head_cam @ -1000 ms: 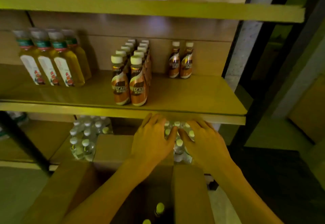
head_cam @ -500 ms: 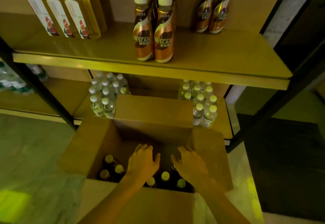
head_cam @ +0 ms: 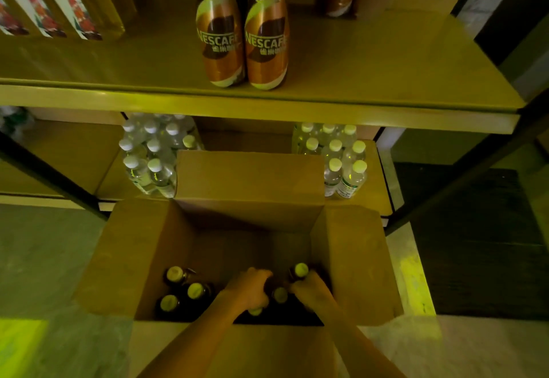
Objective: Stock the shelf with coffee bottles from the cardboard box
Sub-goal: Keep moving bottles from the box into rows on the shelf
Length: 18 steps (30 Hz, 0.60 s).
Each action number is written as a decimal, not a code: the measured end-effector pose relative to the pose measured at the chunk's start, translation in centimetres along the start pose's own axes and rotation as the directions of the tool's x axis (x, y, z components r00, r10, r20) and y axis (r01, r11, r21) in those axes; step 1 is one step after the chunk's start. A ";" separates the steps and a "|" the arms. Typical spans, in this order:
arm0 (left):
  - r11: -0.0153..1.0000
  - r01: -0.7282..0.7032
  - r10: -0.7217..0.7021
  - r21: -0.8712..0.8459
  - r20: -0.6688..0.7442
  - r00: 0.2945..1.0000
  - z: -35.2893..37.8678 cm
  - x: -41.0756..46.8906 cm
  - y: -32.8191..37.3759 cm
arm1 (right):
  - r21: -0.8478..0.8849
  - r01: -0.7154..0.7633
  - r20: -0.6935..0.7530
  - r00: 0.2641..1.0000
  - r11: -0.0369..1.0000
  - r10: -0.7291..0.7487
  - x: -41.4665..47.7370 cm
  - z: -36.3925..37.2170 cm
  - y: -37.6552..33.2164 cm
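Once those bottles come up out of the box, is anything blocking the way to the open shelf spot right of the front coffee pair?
Nothing visible blocks it. Both hands, left hand and right hand, are down in the cardboard box, its flaps folded open. The shelf is bare right of the front coffee bottles; only its front edge overhangs.

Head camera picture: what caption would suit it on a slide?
Both hands, left hand and right hand, reach among coffee bottles inside the open cardboard box below the shelf.
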<state>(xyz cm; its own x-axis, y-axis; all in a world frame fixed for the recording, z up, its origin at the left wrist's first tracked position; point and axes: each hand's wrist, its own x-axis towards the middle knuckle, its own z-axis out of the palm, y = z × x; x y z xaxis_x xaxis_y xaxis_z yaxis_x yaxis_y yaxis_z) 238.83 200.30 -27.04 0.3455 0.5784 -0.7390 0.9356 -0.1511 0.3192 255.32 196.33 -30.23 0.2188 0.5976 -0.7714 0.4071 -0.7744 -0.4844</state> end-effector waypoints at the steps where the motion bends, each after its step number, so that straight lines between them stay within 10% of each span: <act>1: 1.000 -0.011 0.010 0.015 0.032 0.999 0.1 0.6 0.1 | 0.016 -0.029 0.017 0.999 0.999 0.029 0.4 0.2 0.1; 18: 1.000 -0.026 0.026 0.003 0.145 0.989 4.0 6.2 0.1 | 0.159 -0.086 -0.049 0.994 0.984 0.095 11.4 5.0 4.1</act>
<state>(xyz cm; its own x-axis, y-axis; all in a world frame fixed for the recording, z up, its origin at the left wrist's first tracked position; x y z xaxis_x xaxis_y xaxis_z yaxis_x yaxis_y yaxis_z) 241.35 200.67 -33.93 0.3763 0.4518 -0.8089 0.9263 -0.1683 0.3370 255.09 198.90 -43.05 0.3000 0.5305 -0.7928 0.2408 -0.8463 -0.4752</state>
